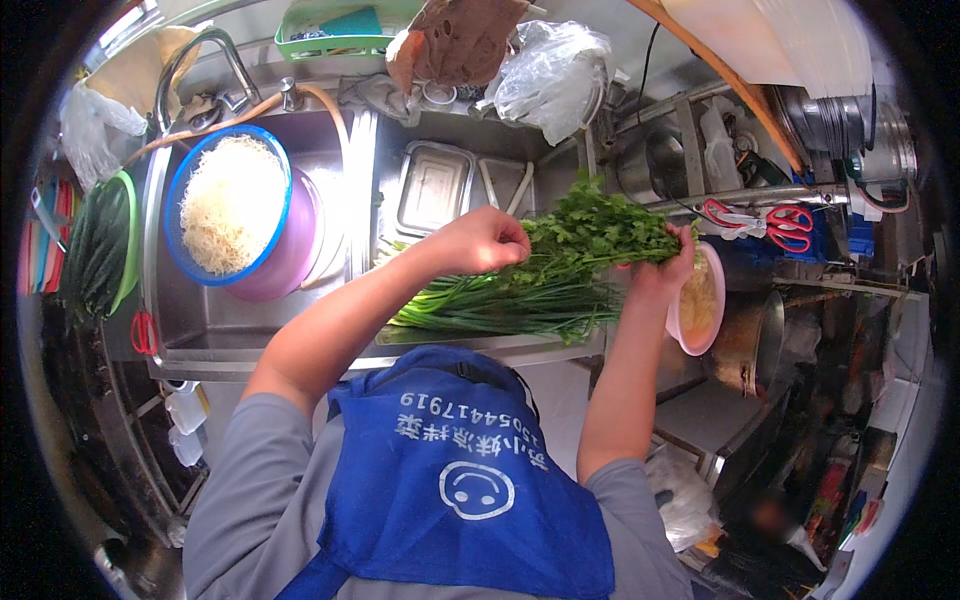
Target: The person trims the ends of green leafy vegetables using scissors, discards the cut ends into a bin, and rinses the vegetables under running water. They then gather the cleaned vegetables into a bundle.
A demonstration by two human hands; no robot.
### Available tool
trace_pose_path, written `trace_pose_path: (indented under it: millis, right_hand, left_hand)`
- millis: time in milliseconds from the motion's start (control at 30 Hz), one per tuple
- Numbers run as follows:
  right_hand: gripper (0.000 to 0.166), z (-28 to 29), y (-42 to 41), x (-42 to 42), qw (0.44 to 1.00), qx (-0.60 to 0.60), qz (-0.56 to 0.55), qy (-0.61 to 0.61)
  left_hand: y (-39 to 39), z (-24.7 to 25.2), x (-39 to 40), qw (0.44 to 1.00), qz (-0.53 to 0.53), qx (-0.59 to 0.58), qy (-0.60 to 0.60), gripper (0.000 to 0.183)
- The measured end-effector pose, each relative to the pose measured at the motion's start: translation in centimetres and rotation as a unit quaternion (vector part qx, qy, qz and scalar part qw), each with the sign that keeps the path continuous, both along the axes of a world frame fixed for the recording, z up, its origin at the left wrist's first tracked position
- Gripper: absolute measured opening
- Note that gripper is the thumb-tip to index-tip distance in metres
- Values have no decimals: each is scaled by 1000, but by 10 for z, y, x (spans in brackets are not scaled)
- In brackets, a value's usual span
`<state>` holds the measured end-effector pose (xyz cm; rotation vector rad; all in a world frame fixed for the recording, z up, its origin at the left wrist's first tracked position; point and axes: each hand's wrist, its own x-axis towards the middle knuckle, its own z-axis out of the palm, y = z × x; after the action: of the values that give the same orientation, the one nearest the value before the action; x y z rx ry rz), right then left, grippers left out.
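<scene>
My right hand [675,262] grips the leafy end of a bunch of fresh green herbs [600,225], which look like cilantro. Over the other side of that bunch, my left hand [495,240] has its fingers curled, with the tips close together; whether a stem is pinched between them cannot be told. Long green scallions or chives [495,307] lie under and in front of the herbs, across the near edge of the right sink basin. Behind my left hand, a rectangular metal tray [436,187] rests in that basin.
In the left basin, a blue colander [174,251] of pale shreds sits over a purple tub [289,255]. A green basket [127,247] of cucumbers stands far left. A pink bowl [721,300] is beside my right hand, with red-handled scissors [787,229] beyond. A faucet [225,37] rises behind.
</scene>
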<state>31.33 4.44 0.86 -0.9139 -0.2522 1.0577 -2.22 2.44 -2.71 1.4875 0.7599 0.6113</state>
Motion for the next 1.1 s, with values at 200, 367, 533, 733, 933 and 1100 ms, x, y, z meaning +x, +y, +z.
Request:
trace_pose_path:
  millis: [200, 367, 533, 733, 933, 1100]
  right_hand:
    - [22, 14, -6, -27, 999, -39, -7, -9]
    - [23, 8, -6, -14, 999, -33, -10, 21]
    - [22, 14, -7, -17, 997, -66, -43, 14]
    - [22, 8, 0, -18, 997, -47, -51, 20]
    - [22, 12, 0, -27, 996, -63, -53, 23]
    - [23, 14, 5, -35, 994, -82, -61, 27]
  left_hand:
    - [11, -5, -4, 997, -24, 67, 11, 24]
    - [6, -34, 3, 978, 118, -147, -89, 20]
    - [22, -45, -26, 926, 254, -184, -210, 15]
    - [38, -92, -65, 933, 239, 125, 240, 49]
    - [1, -22, -2, 990, 126, 49, 24, 27]
    - [1, -23, 17, 995, 60, 36, 75, 20]
